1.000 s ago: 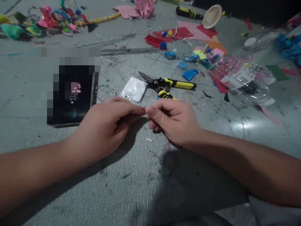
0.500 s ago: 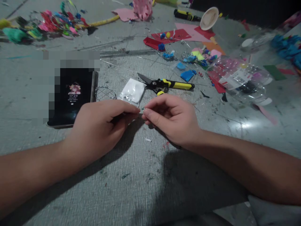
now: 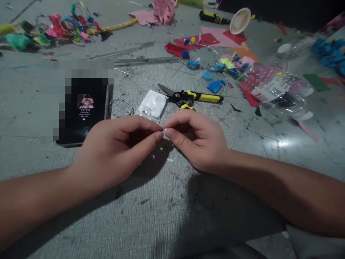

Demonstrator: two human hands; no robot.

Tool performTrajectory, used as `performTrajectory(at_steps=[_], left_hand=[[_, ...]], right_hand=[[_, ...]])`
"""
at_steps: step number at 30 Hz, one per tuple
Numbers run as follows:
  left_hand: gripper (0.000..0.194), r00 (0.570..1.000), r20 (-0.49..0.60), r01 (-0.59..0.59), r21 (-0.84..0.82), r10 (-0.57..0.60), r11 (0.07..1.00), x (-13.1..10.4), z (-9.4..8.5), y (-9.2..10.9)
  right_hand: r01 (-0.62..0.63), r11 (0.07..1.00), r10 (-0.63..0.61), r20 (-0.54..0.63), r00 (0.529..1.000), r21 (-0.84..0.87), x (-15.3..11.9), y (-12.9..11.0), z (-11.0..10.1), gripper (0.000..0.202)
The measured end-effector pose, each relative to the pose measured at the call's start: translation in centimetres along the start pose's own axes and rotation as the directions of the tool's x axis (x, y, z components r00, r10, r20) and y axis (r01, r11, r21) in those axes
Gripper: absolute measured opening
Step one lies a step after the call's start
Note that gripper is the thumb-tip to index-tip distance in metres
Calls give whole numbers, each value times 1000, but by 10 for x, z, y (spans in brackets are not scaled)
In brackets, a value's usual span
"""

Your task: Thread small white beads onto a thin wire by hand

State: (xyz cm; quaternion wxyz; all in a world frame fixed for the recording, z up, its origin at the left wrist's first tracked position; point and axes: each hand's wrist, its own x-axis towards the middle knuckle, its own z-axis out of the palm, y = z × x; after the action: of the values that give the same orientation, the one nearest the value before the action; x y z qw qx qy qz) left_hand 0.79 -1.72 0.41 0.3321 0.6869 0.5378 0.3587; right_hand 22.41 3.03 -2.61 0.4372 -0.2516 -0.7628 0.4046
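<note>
My left hand (image 3: 118,147) and my right hand (image 3: 196,138) meet fingertip to fingertip above the grey table. Each is closed in a pinch of thumb and forefinger. Something tiny and pale seems to sit between the tips, too small to name. Just beyond the fingers lies a white packet (image 3: 153,104) in clear plastic. Touching it is a pair of black and yellow cutters (image 3: 202,96) with its blades apart. A ring of twisted wire (image 3: 122,108) rests beyond my left hand, beside a phone (image 3: 86,126) with a lit screen. A small white scrap (image 3: 170,160) lies below the fingertips.
Clear plastic packaging (image 3: 275,90) spreads at the right. Red paper (image 3: 207,40), blue clay (image 3: 215,86) and a tipped paper cup (image 3: 239,21) lie farther back. A yellow-handled tool (image 3: 212,17) is near the cup. Colourful clay pieces on wire (image 3: 67,27) fill the far left.
My left hand has rolled so its thumb now shows, and its fingertips have come right up against those of my right hand. The things on the table have stayed put.
</note>
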Motion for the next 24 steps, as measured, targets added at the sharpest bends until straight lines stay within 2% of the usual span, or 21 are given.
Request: performTrajectory(at_steps=[3,6,9,14,24], left_hand=[[10,985,130,140,-180,-117,974,3,1,5],[8,970,188,196,-243,-152,950,8,0,6],[7,960,207,243,-267,-190,933,9,-2,4],[9,955,226,254,-296,-190,921,10,-2,3],[8,941,250,313,-386,-228,868,12,-3,6]], right_hand=[[142,988,-139,51,989,-64,2,-1,-1,8],[186,978,-179,78,981,-95,3,-1,-1,8],[191,976,-185,62,981,-108,3,1,0,5],[193,976,-188,56,981,-97,2,2,1,3],[196,972,-192,46,980,-126,2,1,-1,10]])
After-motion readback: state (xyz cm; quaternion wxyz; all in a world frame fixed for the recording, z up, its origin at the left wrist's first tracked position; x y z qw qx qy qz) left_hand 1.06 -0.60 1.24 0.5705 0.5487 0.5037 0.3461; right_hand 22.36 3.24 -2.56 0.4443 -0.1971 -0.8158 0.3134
